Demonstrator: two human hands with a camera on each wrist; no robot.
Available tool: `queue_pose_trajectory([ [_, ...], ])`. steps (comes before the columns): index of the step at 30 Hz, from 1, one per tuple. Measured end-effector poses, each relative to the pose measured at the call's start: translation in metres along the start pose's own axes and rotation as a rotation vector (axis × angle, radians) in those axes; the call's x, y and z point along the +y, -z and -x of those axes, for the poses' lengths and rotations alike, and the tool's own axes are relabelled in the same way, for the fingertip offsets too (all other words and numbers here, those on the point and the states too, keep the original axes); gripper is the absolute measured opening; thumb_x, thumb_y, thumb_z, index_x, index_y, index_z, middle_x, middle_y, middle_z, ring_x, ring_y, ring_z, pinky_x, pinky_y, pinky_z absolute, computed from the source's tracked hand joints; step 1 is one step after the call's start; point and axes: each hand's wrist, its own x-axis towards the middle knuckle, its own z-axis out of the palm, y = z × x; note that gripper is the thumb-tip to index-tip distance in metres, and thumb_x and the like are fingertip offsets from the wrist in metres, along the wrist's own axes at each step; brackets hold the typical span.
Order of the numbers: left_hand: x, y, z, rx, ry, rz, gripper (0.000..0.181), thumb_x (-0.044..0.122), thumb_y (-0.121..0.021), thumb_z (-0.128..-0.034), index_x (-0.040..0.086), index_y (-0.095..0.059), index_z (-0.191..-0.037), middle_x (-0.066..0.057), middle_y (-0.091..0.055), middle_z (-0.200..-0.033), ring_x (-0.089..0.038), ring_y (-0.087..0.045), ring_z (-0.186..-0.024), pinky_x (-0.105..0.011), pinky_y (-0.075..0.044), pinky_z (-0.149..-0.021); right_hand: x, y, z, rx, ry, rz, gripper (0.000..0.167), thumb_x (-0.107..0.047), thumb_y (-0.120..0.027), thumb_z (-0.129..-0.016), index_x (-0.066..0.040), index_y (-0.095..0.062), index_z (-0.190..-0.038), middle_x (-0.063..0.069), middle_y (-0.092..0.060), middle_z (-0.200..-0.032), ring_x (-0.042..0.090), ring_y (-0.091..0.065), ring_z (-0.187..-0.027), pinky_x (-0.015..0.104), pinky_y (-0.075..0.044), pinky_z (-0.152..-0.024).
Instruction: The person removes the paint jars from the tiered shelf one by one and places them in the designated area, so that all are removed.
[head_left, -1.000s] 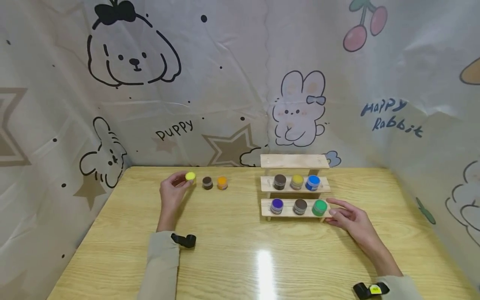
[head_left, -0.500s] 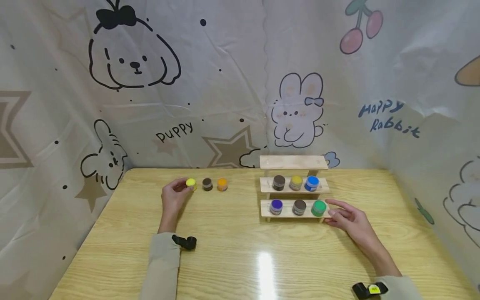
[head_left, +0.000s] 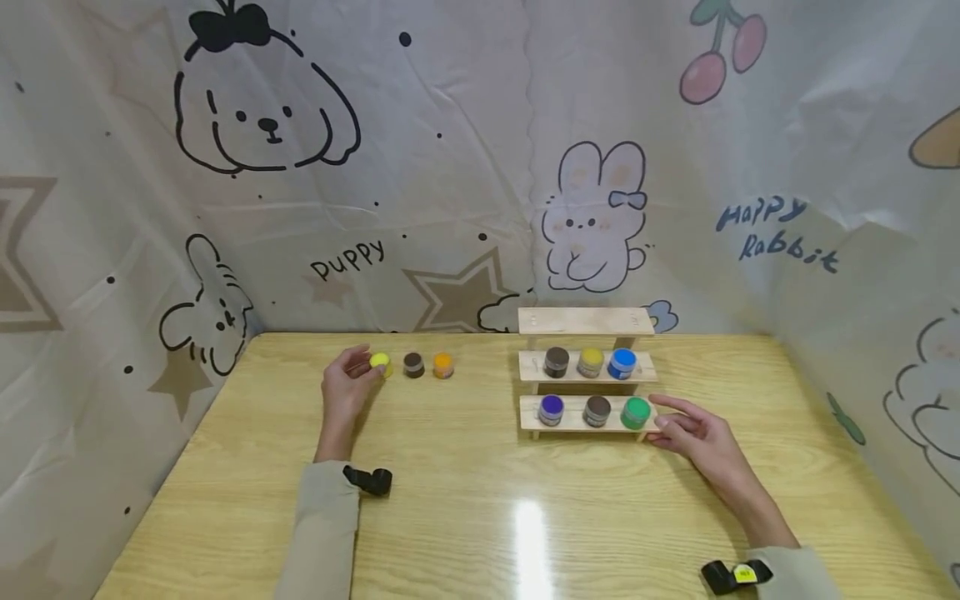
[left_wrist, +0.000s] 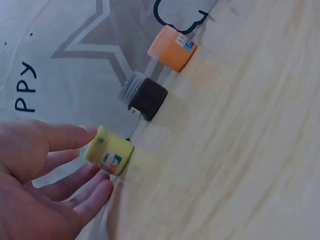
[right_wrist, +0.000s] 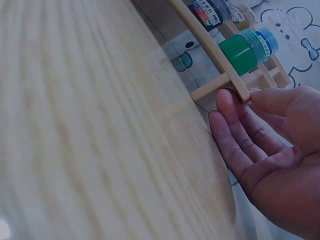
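Note:
A yellow jar stands on the table at the left. My left hand is beside it, thumb tip at its lid and the other fingers loosely spread, not closed round it. On the right is a three-tier wooden rack. The thumb and fingers of my right hand pinch the right end of its lowest shelf, close to a green jar.
Right of the yellow jar stand a dark jar and an orange jar. The rack's lowest and middle shelves each carry three jars, among them a blue one. A printed cloth hangs behind the table.
The yellow jar has come down onto the table beside the dark jar. My left fingers have since loosened and drawn slightly away from it. My right hand remains at the rack.

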Motion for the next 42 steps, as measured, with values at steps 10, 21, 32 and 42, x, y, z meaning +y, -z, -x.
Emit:
queue_pose_trajectory([
  [10, 0.033, -0.008, 0.011, 0.092, -0.161, -0.004, 0.031, 0.005, -0.071, -0.0958, -0.002, -0.065, -0.125, -0.023, -0.064, -0.127, -0.037, -0.056, -0.122, -0.052, -0.046, -0.104, -0.002, 0.003, -0.002, -0.011, 0.022, -0.022, 0.053, -0.022, -0.060, -0.106, 0.007, -0.046, -0.148, -0.001, -0.075, -0.114, 0.019, -0.074, -0.097, 0.032, -0.060, -0.087],
  [21, 0.069, -0.021, 0.024, -0.021, -0.293, 0.115, 0.029, 0.005, -0.071, -0.0964, -0.003, -0.067, -0.124, -0.024, -0.066, -0.123, -0.037, -0.061, -0.115, -0.051, -0.049, -0.100, -0.001, 0.003, -0.002, -0.019, 0.034, -0.029, 0.052, -0.020, -0.059, -0.106, 0.006, -0.046, -0.148, -0.002, -0.075, -0.112, 0.018, -0.074, -0.096, 0.032, -0.060, -0.086],
  [32, 0.086, -0.040, 0.043, -0.152, -0.361, 0.151, 0.032, 0.008, -0.073, -0.0965, -0.001, -0.066, -0.127, -0.021, -0.067, -0.122, -0.033, -0.063, -0.114, -0.046, -0.051, -0.097, -0.004, 0.000, -0.001, -0.021, 0.025, -0.034, 0.053, -0.021, -0.060, -0.106, 0.007, -0.046, -0.148, -0.005, -0.075, -0.112, 0.017, -0.074, -0.096, 0.032, -0.060, -0.085],
  [42, 0.099, -0.071, 0.063, -0.233, -0.418, 0.200, 0.029, 0.006, -0.073, -0.0956, 0.002, -0.069, -0.124, -0.020, -0.068, -0.122, -0.038, -0.063, -0.115, -0.059, -0.049, -0.099, -0.001, 0.000, -0.001, -0.035, 0.029, -0.107, 0.052, -0.016, -0.062, -0.105, 0.009, -0.045, -0.148, -0.007, -0.075, -0.113, 0.017, -0.074, -0.096, 0.032, -0.059, -0.087],
])
